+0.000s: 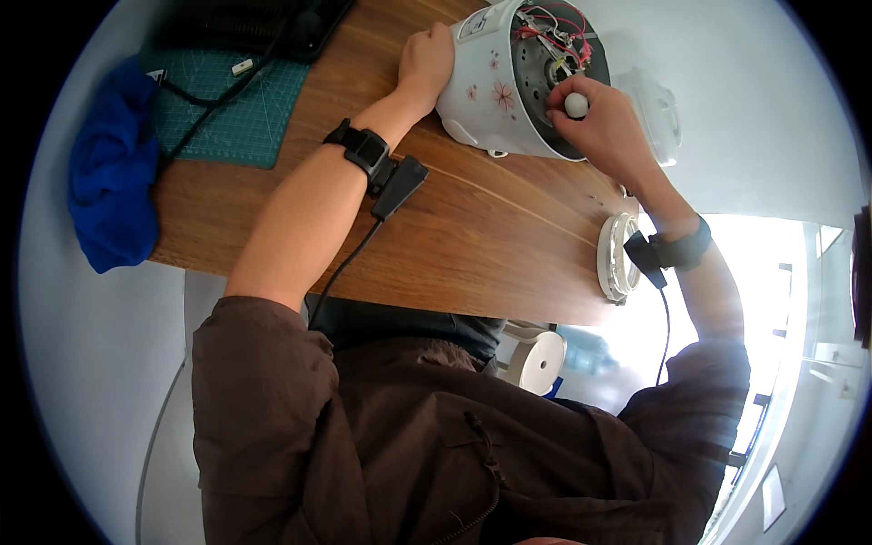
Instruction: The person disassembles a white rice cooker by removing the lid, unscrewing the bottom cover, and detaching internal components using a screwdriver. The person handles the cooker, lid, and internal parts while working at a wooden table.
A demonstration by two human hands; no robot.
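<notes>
A white, flower-printed rounded appliance (490, 82) lies sideways on the brown wooden worktop (509, 236), seemingly exposing red-and-white wiring (572, 32). The right hand (607, 125) has a white rounded piece (576, 105) in its grip; the left hand (425, 68) apparently braces, grip unclear.

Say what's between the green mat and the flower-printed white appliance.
Head view: a strip of wooden tabletop, then the person's left hand and wrist, the hand against the side of the white appliance.
</notes>
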